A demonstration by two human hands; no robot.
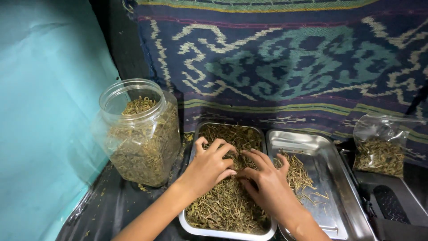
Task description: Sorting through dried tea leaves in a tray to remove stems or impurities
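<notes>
A steel tray (196, 134) holds a thick heap of dried green-brown herb stems (225, 205). My left hand (208, 166) lies on the heap with fingers spread and bent, digging into the stems. My right hand (266, 180) rests beside it, fingertips pinched into the same heap close to the left hand's fingers. A second steel tray (327, 178) stands directly to the right, holding only a small loose pile of stems (296, 174) near its left side.
A clear plastic jar (140, 134), open and mostly full of the same dried stems, stands at the left. A clear plastic bag (380, 147) with stems sits at the right behind a dark scale-like device (392, 203). A patterned woven cloth (290, 62) hangs behind; a teal sheet (44, 111) covers the left.
</notes>
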